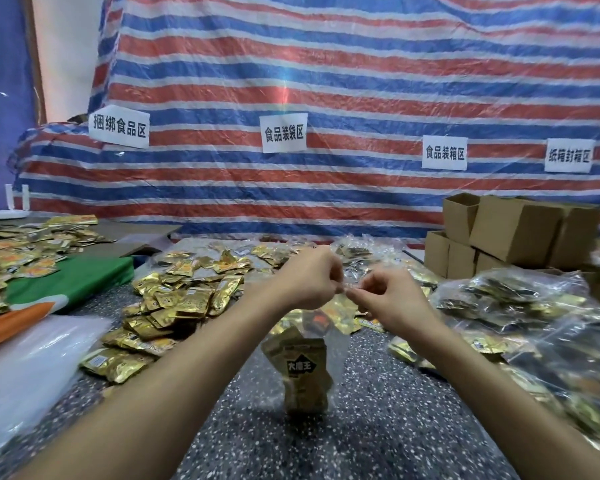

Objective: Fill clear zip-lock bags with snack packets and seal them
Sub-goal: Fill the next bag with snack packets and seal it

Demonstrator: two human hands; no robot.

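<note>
A clear zip-lock bag [336,344] hangs upright over the speckled table, held by its top edge. Gold snack packets [303,368] sit in its bottom. My left hand [312,275] pinches the top strip from the left. My right hand [385,296] pinches it from the right, fingertips nearly touching the left ones. Loose gold packets [184,296] lie in a heap behind and to the left of the bag.
Filled clear bags [520,306] pile up at the right. A stack of empty clear bags [32,362] lies at the left, beside a green and orange cloth [70,282]. Cardboard boxes [513,233] stand at the back right. A striped tarp with paper signs hangs behind.
</note>
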